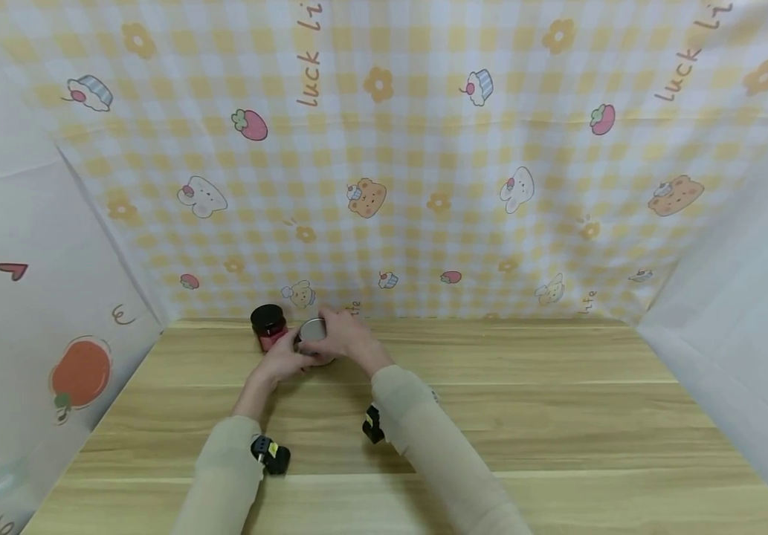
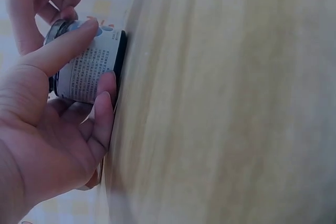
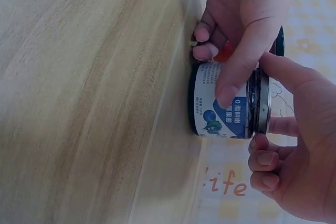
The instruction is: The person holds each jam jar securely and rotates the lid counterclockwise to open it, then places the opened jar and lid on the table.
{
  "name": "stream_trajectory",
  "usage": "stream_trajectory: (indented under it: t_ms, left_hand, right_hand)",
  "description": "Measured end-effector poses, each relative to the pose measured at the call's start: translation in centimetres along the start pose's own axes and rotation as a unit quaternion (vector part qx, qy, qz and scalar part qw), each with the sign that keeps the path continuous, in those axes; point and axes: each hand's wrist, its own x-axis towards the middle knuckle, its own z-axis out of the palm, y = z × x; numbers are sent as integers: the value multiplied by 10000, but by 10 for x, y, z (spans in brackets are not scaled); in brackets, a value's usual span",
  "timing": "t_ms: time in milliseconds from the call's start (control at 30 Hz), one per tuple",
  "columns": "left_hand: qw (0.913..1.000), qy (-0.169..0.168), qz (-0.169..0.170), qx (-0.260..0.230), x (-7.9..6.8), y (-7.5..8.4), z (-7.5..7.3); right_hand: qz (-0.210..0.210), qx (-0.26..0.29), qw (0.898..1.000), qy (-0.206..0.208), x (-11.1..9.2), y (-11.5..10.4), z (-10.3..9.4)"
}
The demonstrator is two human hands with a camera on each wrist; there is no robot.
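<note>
A small jam jar (image 3: 207, 103) with a white and blue label picturing blueberries stands on the wooden table, its silver lid (image 1: 313, 329) on top. My left hand (image 1: 283, 362) holds the jar's body from the left, the thumb lying across the label (image 2: 86, 74). From the right, my right hand (image 1: 352, 338) grips the lid's rim with thumb and fingers, as the right wrist view shows. Just left of my left hand is a second jar (image 1: 268, 321), with a black lid and red contents, partly hidden behind that hand.
The wooden table (image 1: 557, 416) stretches toward me and to the right. A yellow checked cloth (image 1: 417, 245) hangs along its back edge, close behind the jars. White sheets (image 1: 36, 223) hang at the sides. Each wrist wears a small black camera (image 1: 275, 456).
</note>
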Motion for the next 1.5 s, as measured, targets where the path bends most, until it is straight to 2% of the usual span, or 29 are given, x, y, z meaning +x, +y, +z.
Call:
stream_trajectory:
  t_ms: [133, 333, 800, 1033, 1233, 1333, 1500]
  left_hand:
    - [9999, 63, -69, -49, 2, 1, 0]
    - [9991, 400, 16, 118, 3, 2, -1]
    - [9980, 619, 91, -41, -1, 16, -2]
    - [9974, 656, 100, 269, -6, 23, 0]
    - [9921, 870, 392, 810, -8, 26, 4]
    - [9900, 956, 542, 889, -11, 31, 6]
    - [9888, 987, 593, 952, -16, 42, 10]
  right_hand:
    - [-8, 56, 9999, 121, 0, 2, 1]
    - [-139, 473, 9986, 204, -2, 5, 1]
    - [-343, 665, 9957, 538, -7, 8, -8]
    - [-527, 696, 9932, 770, -13, 11, -10]
    - [-539, 957, 9896, 932, -21, 14, -12]
    - [-547, 1055, 9876, 1022, -26, 14, -15]
    - [-718, 1244, 9814, 1273, -38, 15, -23]
